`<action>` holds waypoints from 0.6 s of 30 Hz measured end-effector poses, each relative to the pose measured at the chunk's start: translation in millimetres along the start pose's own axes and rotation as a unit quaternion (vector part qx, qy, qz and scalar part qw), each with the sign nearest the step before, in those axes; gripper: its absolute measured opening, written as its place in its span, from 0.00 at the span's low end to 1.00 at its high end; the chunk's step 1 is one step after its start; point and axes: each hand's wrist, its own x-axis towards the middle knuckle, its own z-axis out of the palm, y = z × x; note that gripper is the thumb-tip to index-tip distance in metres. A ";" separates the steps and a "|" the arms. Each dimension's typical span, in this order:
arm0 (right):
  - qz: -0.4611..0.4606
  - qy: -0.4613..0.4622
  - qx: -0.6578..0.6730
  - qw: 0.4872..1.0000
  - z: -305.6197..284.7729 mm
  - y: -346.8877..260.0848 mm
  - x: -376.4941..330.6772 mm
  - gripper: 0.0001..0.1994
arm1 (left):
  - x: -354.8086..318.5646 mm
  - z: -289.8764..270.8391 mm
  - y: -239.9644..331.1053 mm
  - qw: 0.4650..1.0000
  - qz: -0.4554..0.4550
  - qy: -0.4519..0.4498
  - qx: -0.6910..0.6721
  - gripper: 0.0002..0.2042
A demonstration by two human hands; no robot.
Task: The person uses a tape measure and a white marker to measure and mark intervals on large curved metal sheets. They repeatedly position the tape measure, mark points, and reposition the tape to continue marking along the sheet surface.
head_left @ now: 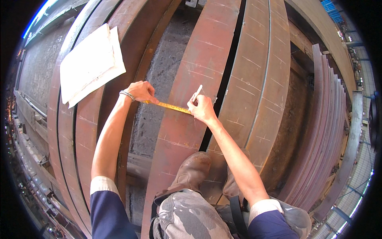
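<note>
A yellow tape measure (pixel 174 106) is stretched crosswise over a reddish-brown steel beam (pixel 207 47). My left hand (pixel 141 91), with a chain bracelet at the wrist, is closed on the tape's left end, over the gap beside the beam. At the beam's right edge, my right hand (pixel 203 109) pinches a white marking chalk (pixel 197 92) that points up and away. The tape's right end reaches this hand's fingers; whether they also grip it is hidden. White chalk lines cross the beam's upper face at intervals.
White paper sheets (pixel 90 61) lie on beams to the left. More chalk-marked beams (pixel 248 75) run alongside on the right, split by a dark slot. A deep gap (pixel 169 47) opens left of the middle beam. Stacked steel sections (pixel 320 131) stand far right. My boots (pixel 193 169) are on the beams.
</note>
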 end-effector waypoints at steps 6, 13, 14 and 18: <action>-0.110 0.115 -0.057 0.986 0.2 -10.6 -8.1 0.05 | -1.3 -0.8 3.5 1.000 0.006 0.004 0.000 0.24; -0.183 0.240 0.054 0.952 -33.8 -21.4 4.1 0.03 | -2.3 1.4 0.5 1.000 0.006 0.015 -0.007 0.24; -0.161 0.226 0.075 0.958 -36.9 -18.9 2.3 0.04 | -2.5 0.9 0.0 1.000 0.005 0.015 -0.006 0.24; -0.095 0.176 0.146 0.969 -39.6 -12.8 -8.2 0.06 | -2.9 1.1 0.2 1.000 0.009 0.029 0.002 0.24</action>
